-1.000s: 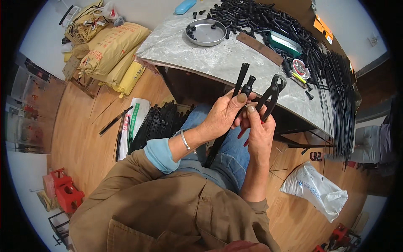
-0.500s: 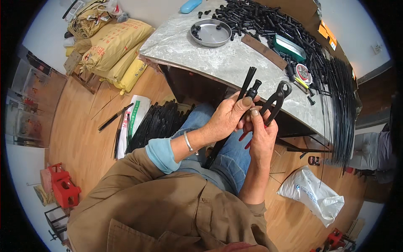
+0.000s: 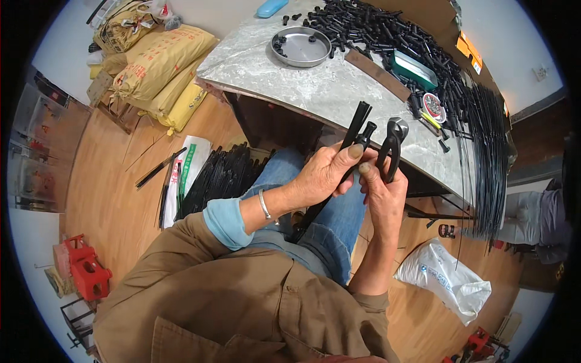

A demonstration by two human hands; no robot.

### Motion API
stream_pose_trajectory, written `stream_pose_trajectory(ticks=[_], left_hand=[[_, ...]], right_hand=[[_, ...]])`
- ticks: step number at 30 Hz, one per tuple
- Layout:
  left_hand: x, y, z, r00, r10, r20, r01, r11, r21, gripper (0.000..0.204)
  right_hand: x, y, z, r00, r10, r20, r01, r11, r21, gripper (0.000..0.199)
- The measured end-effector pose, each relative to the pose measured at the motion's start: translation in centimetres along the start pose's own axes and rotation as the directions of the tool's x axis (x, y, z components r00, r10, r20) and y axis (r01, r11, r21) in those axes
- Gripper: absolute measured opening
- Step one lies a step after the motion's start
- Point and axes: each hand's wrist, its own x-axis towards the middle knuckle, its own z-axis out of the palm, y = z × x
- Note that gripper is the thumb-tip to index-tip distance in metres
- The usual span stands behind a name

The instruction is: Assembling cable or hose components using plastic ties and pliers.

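The left hand (image 3: 324,178) is gripping a thin bundle of long black rods (image 3: 354,130), fingers wrapped round it, with a small black cylindrical cap (image 3: 368,129) sitting at the top end of one rod. The right hand (image 3: 381,187) is clamped on the handles of black metal end-cutting pincers (image 3: 392,145), their head pointing up just beside the cap; whether the jaws are touching it cannot be told. Both hands are meeting above the person's lap, in front of the edge of the grey marble-patterned bench (image 3: 302,91).

Judging from the stock around, much appears left: a large heap of small black caps (image 3: 375,27) is lying at the far side of the bench, and a thick sheaf of long black wires (image 3: 487,151) is hanging over its right end. Only a few pieces are lying in the round metal tray (image 3: 301,46). A pile of black rods (image 3: 221,178) is lying on the wooden floor (image 3: 109,199) by the left knee, near yellow sacks (image 3: 160,66). Nothing is standing between the hands and the bench; a white plastic bag (image 3: 448,281) is lying on the floor to the right.
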Motion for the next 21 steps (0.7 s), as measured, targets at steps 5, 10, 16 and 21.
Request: stream_pose_trajectory(ticks=[5, 10, 16, 21], left_hand=[[0.7, 0.0, -0.8, 0.997, -0.039, -0.065, 0.039, 0.999, 0.004, 0.079], [1.3, -0.6, -2.8, 0.994, -0.1, -0.043, 0.097, 0.992, -0.075, 0.076], [0.3, 0.0, -1.3, 0.991, -0.13, -0.011, 0.127, 0.985, -0.117, 0.073], [0.9, -0.2, -1.4, 0.99, -0.135, 0.039, 0.139, 0.981, -0.136, 0.073]], right_hand=[[-0.1, -0.7, 0.1, 0.993, 0.062, 0.103, -0.066, 0.997, 0.039, 0.019], [-3.1, -2.2, -3.2, 0.835, 0.371, 0.407, -0.395, 0.918, -0.026, 0.023], [-4.5, -2.6, -2.9, 0.696, 0.537, 0.477, -0.58, 0.812, -0.067, 0.021], [-4.3, -2.8, -3.4, 0.663, 0.539, 0.519, -0.618, 0.786, -0.026, 0.026]])
